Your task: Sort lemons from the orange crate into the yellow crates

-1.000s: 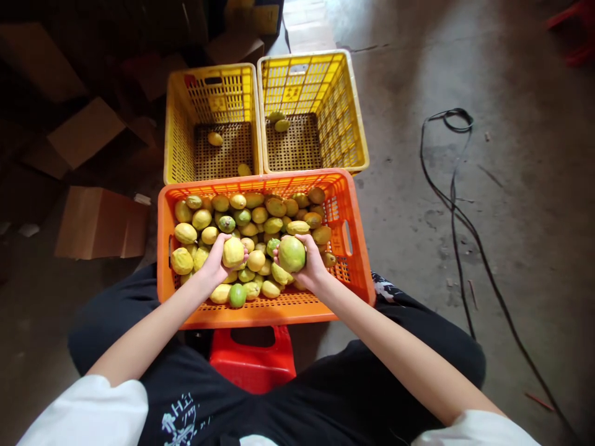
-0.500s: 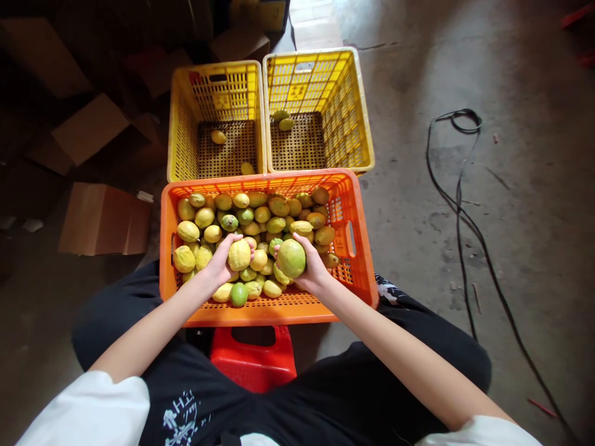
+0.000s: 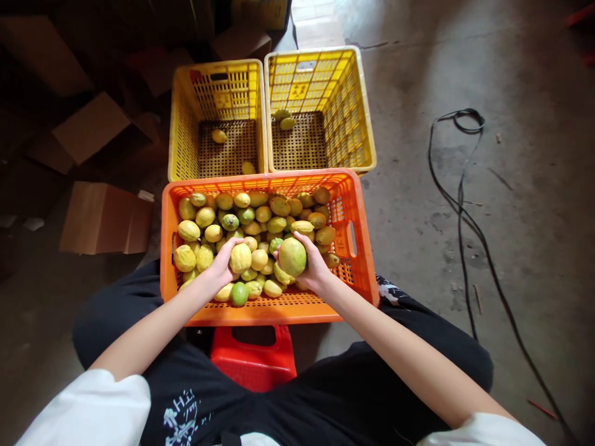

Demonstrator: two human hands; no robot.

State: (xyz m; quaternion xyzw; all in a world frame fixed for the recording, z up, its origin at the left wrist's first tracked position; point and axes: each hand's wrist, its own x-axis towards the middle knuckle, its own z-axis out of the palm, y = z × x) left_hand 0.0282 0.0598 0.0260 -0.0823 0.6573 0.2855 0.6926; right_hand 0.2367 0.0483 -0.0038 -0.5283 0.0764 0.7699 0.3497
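Note:
My left hand is closed around a bumpy yellow lemon, thumb on its upper side. In my right hand sits a larger, rounder green lemon, its fingers partly hidden behind the fruit. Both hands are over an orange plastic crate, which holds many yellow and greenish lemons. A small bright green fruit lies among them near the crate's front side.
Behind the orange crate stand a left yellow crate and a right yellow crate, each with a few fruits inside. A red stool is between my legs. Cardboard boxes lie left; a black cable runs across the floor at right.
The fingertips of my left hand no longer show at the right side of its lemon, which looks slightly turned. My right hand keeps its green lemon in nearly the same place.

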